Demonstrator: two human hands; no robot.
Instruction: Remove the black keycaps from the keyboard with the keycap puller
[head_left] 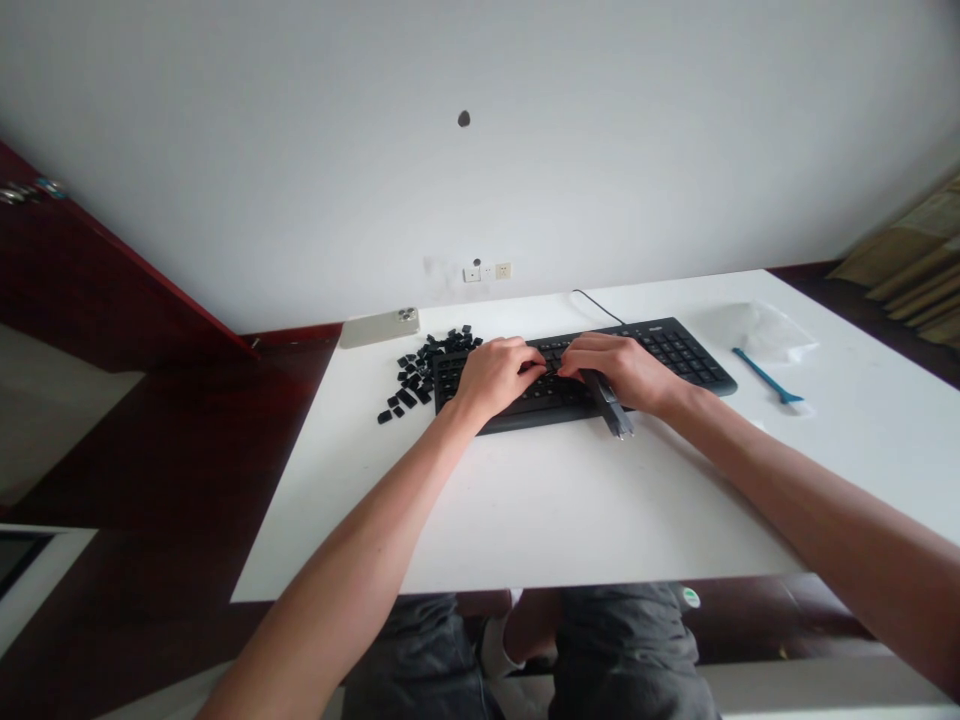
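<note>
My left hand (499,378) and my right hand (611,368) sit over a black computer keyboard (675,350), their fingertips meeting above its middle keys. A dark grey tool (611,408), perhaps a stapler-like puller, runs from under my right palm across the keyboard's front edge. My right hand seems to grip it. Whatever my left fingertips touch is hidden by my fingers. Left of the keyboard lies a heap of loose black keycaps (424,368), close to my left hand.
All this is on a white desk (525,510) against a white wall. A beige phone (379,327) lies at the back left. On the right are a clear plastic bag (754,332) and a blue pry tool (766,377). A black cable (592,303) leaves the keyboard's back.
</note>
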